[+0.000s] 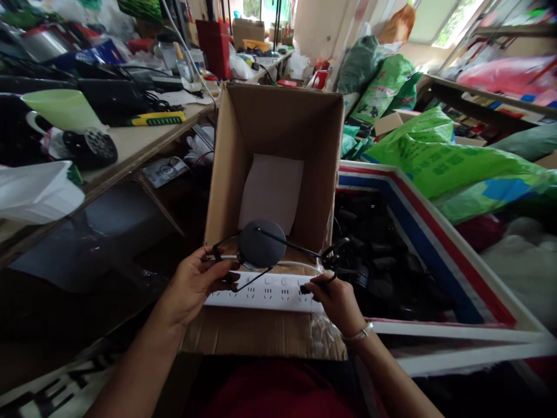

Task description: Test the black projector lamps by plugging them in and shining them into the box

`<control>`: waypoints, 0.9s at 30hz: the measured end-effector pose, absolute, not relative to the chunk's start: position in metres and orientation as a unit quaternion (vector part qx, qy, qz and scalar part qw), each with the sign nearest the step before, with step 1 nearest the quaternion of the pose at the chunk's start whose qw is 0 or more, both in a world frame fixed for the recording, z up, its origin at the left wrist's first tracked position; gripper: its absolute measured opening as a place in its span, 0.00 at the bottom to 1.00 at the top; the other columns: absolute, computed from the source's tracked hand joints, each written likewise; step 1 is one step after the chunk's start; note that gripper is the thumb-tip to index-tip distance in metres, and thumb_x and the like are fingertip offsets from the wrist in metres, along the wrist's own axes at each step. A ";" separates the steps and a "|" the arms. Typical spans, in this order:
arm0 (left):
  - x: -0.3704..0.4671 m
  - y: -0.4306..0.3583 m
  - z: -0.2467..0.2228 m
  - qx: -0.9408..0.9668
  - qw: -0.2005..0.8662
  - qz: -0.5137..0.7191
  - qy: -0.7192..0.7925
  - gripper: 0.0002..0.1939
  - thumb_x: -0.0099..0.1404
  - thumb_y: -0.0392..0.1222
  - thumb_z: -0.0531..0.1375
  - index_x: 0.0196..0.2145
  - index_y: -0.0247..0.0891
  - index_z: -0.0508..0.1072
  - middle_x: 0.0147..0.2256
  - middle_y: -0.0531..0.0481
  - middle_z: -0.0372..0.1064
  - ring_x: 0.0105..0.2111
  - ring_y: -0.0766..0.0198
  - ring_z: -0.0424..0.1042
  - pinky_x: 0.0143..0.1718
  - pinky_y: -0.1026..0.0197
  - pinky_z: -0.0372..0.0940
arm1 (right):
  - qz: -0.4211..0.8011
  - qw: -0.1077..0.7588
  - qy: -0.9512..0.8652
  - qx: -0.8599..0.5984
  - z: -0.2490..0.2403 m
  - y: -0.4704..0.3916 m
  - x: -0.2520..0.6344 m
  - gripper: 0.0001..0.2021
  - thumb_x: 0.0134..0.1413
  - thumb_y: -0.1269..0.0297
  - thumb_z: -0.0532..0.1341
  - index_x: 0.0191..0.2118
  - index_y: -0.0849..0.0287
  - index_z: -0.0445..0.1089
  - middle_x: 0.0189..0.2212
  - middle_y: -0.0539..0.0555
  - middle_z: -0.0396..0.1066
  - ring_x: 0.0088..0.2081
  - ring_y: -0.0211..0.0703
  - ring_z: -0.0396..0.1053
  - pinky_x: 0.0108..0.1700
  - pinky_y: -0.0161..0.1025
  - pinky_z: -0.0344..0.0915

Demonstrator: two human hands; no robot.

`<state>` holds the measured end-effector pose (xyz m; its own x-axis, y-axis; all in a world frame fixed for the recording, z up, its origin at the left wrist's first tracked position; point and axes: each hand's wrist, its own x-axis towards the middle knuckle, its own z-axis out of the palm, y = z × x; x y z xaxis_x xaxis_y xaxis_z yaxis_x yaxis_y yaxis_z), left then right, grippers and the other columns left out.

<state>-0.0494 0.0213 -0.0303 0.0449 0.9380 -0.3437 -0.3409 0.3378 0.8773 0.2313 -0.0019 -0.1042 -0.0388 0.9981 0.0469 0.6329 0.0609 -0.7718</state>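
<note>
A white power strip (pixel 265 292) lies across the near rim of an open cardboard box (pixel 278 125). My left hand (pixel 195 284) grips its left end and touches a thin black wire frame. A round grey disc (pixel 261 244) on that wire frame sits just above the strip. My right hand (pixel 337 299) pinches a small black plug (pixel 315 284) at the strip's right end. A white sheet (pixel 272 188) rests inside the box.
A bin with a red, white and blue rim (pixel 439 232) holding black parts stands to the right. Green bags (pixel 439 157) pile behind it. A cluttered wooden bench (pixel 143 139) with a green funnel (pixel 61 107) runs along the left.
</note>
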 end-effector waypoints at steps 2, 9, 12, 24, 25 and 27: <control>-0.050 0.022 -0.032 0.297 0.658 0.489 0.490 0.30 0.41 0.43 0.74 0.39 0.33 0.65 0.30 0.46 0.76 0.25 0.58 0.75 0.24 0.58 0.73 | 0.279 0.298 -0.673 -0.616 -0.105 -0.001 0.230 0.10 0.55 0.58 0.58 0.28 0.59 0.69 0.22 0.52 0.71 0.25 0.44 0.71 0.29 0.37 0.65; -0.048 0.024 -0.041 0.290 0.666 0.506 0.465 0.28 0.44 0.41 0.73 0.39 0.34 0.65 0.29 0.49 0.75 0.26 0.60 0.74 0.26 0.59 0.73 | 0.219 0.249 -0.711 -0.621 -0.117 -0.005 0.218 0.07 0.55 0.63 0.57 0.29 0.58 0.68 0.28 0.56 0.71 0.31 0.47 0.69 0.34 0.41 0.63; -0.045 0.028 -0.050 0.273 0.677 0.523 0.441 0.29 0.42 0.40 0.74 0.39 0.34 0.66 0.29 0.51 0.73 0.27 0.60 0.74 0.26 0.59 0.72 | 0.204 0.227 -0.723 -0.620 -0.119 -0.010 0.209 0.08 0.56 0.67 0.54 0.26 0.58 0.66 0.26 0.53 0.68 0.26 0.44 0.67 0.29 0.38 0.60; -0.035 0.036 -0.073 0.238 0.674 0.575 0.399 0.31 0.39 0.40 0.76 0.41 0.38 0.68 0.32 0.52 0.71 0.28 0.64 0.70 0.27 0.64 0.68 | 0.152 0.242 -0.741 -0.608 -0.165 -0.010 0.219 0.10 0.58 0.63 0.53 0.27 0.54 0.66 0.27 0.50 0.69 0.23 0.39 0.69 0.23 0.31 0.64; -0.034 0.036 -0.072 0.236 0.672 0.579 0.397 0.31 0.39 0.40 0.76 0.40 0.38 0.69 0.33 0.52 0.71 0.28 0.65 0.70 0.27 0.64 0.68 | 0.141 0.251 -0.747 -0.599 -0.173 -0.009 0.221 0.09 0.58 0.63 0.53 0.28 0.54 0.67 0.27 0.51 0.70 0.24 0.39 0.70 0.23 0.31 0.64; -0.030 0.036 -0.070 0.237 0.669 0.583 0.395 0.31 0.39 0.40 0.76 0.40 0.39 0.69 0.33 0.51 0.71 0.29 0.64 0.71 0.27 0.65 0.67 | 0.111 0.272 -0.750 -0.592 -0.188 -0.008 0.222 0.10 0.58 0.63 0.53 0.29 0.54 0.68 0.27 0.52 0.70 0.24 0.40 0.71 0.23 0.31 0.64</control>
<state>-0.0302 0.0362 -0.0704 0.0075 0.9677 -0.2519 -0.5927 0.2072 0.7783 0.2218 -0.0081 -0.1882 -0.1505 0.9489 0.2774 0.8285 0.2741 -0.4883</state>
